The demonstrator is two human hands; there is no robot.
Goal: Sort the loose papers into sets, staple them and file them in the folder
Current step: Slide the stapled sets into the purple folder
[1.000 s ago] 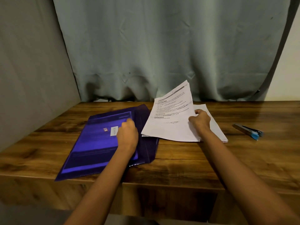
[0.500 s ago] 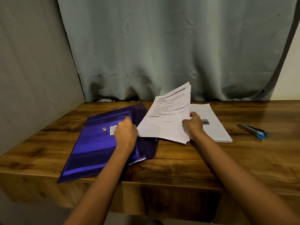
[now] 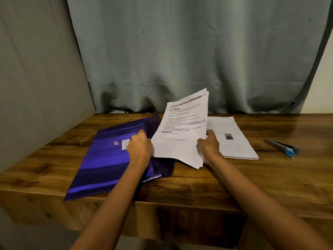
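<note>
- Papers (image 3: 182, 134), a printed set of several sheets, stand tilted up off the table (image 3: 252, 179) in the head view. Their far edge rises toward the curtain (image 3: 180, 51) and their near edge hangs low over the wood.
- Right hand (image 3: 209, 147) grasps this set at its right edge, with the thumb on the printed top side. The fingers are curled underneath, out of sight.
- Across the gap, the set's left edge reaches the left hand (image 3: 139, 149). Whether it touches the knuckles I cannot tell.
- That left hand lies knuckles-up on the folder (image 3: 106, 159), its fingers curled over the right edge of the front sheet, grasping it.
- Glossy and purple, the folder lies flat under and to the left of the left hand, with a small white label just left of the knuckles. A darker flap spreads to the right of that hand, beneath the raised set. The near left corner reaches the table's front edge.
- Just right of the right hand a stack (image 3: 239, 147) of more white sheets lies flat. A small dark picture is printed on its top sheet, near the thumb.
- Well to the right of the right hand lies a stapler (image 3: 282, 147), grey with a blue end, apart from the stack.
</note>
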